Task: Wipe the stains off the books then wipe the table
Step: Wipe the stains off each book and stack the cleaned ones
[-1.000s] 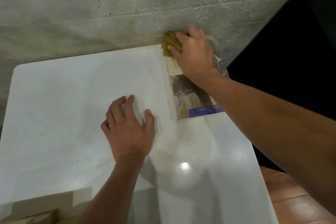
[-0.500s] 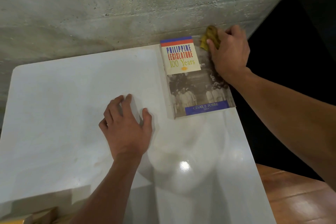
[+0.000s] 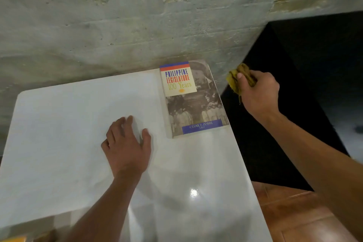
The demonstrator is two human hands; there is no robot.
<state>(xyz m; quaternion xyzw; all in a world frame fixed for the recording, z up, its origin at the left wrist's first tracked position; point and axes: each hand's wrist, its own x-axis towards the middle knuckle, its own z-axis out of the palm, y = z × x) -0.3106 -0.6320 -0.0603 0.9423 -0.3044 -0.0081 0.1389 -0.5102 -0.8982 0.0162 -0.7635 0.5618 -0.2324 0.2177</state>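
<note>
Now our right hand (image 3: 259, 92) has swept off the book (image 3: 193, 100) and past the table (image 3: 78, 124) edge, fingers still curled round the cloth (image 3: 238, 78). Our left hand (image 3: 125, 143) stays flat and open on the table. The book lies at the far right corner, its cover seemingly clean, so the table likely comes next.

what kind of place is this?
Probably a home or plain indoor room, not a lab: a bare concrete wall, a white table pushed against it, and wood flooring. One book lies on the table.
</note>
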